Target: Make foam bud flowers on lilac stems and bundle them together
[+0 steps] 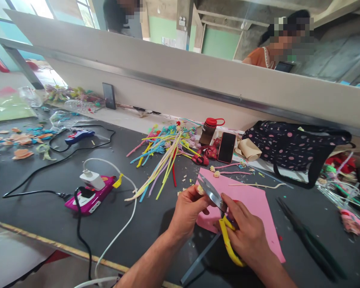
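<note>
Yellow-handled scissors point(229, 244) are gripped in my right hand point(246, 228), their metal blades pointing up and left. My left hand point(186, 210) pinches a small pale yellow piece point(200, 189) right beside the blades; the fingers partly cover it, and its exact kind is unclear. Both hands are above a pink sheet point(258, 208) on the dark table. Two pink stems with pale yellow tips point(217, 174) lie on and behind the sheet's far edge. A bundle of coloured fuzzy stems point(168, 160) lies beyond my left hand.
Long-nosed pliers point(315, 244) lie at right. Behind are a phone point(227, 147), a red-lidded bottle point(208, 130) and a patterned bag point(294, 148). At left sit a purple power strip point(91, 196) with cables and a blue tool point(79, 136). Two people are beyond the partition point(168, 60).
</note>
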`<state>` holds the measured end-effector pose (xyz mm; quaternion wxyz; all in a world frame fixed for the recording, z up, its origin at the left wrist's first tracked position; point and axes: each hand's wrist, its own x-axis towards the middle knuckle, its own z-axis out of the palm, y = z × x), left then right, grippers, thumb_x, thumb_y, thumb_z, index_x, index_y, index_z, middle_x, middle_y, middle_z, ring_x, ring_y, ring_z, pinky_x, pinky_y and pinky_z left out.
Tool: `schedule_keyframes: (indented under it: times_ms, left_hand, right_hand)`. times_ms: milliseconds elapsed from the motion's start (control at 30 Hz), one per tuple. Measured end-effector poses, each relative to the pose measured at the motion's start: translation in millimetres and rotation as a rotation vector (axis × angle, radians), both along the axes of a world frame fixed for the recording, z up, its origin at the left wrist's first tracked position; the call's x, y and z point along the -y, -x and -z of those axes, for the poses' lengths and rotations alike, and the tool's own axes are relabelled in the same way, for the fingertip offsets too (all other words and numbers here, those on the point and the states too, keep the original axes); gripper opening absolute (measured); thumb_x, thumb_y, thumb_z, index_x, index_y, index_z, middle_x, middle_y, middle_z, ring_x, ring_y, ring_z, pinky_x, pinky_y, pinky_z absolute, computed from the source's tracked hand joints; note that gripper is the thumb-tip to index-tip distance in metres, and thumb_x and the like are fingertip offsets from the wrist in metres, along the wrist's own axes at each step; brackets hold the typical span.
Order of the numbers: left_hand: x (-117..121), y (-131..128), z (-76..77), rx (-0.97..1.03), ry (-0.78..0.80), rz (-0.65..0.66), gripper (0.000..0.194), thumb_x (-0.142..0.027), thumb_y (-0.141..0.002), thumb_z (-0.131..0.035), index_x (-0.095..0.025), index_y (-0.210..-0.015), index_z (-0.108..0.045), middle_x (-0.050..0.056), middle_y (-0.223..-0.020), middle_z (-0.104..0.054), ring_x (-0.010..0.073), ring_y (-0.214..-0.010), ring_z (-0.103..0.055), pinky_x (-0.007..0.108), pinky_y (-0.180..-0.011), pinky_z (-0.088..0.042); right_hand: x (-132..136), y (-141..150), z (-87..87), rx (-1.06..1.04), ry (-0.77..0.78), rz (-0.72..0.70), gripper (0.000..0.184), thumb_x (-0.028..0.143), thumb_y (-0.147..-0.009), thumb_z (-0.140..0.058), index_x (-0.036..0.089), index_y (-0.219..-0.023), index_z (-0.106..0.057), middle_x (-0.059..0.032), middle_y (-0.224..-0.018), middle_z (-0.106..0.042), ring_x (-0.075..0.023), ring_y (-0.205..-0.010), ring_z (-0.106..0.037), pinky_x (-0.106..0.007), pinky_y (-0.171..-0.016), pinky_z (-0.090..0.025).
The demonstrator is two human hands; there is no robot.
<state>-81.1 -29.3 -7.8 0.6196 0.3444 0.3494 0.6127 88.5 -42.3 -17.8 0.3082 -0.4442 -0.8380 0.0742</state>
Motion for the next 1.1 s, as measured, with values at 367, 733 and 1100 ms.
schedule_keyframes:
  times_ms: [367, 733, 1100]
  left_hand:
    - [-1, 2, -1.7, 0.039, 0.037, 0.077, 0.013, -0.023, -0.064, -0.071, -0.013, -0.072, -0.065, 0.001, -0.062, -0.063, 0.0107, -0.055, -0.056, 0.018, -0.046, -0.04]
    - [0, 1, 0.1, 0.04, 0.04, 0.048, 0.013, -0.021, -0.062, -0.072, -0.013, -0.069, -0.064, 0.0, -0.062, -0.063, 0.0079, -0.048, -0.052, 0.018, -0.046, -0.042]
    - [-1, 2, -0.8, 0.013, 0.029, 0.051, 0.012, -0.021, -0.061, -0.072, -0.013, -0.067, -0.064, 0.0, -0.06, -0.062, 0.0087, -0.049, -0.053, 0.018, -0.046, -0.042]
  right_hand:
    - [1, 0, -20.7, 0.017, 0.095, 0.024, 0.054, 0.033, -0.077, -0.058, 0.02, -0.126, -0.04, -0.0053, -0.094, -0.057, -0.017, -0.074, -0.056, -0.029, -0.064, -0.049]
    - [-1, 0, -14.3, 0.088, -0.016, 0.027, 0.055, 0.035, -0.076, -0.059, 0.017, -0.126, -0.042, -0.0078, -0.092, -0.058, -0.0195, -0.075, -0.058, -0.031, -0.063, -0.049]
    - [0, -1, -15.8, 0.093, 0.041, 0.009, 0.057, 0.036, -0.077, -0.06, 0.018, -0.128, -0.04, -0.0073, -0.093, -0.057, -0.0191, -0.076, -0.057, -0.031, -0.064, -0.048]
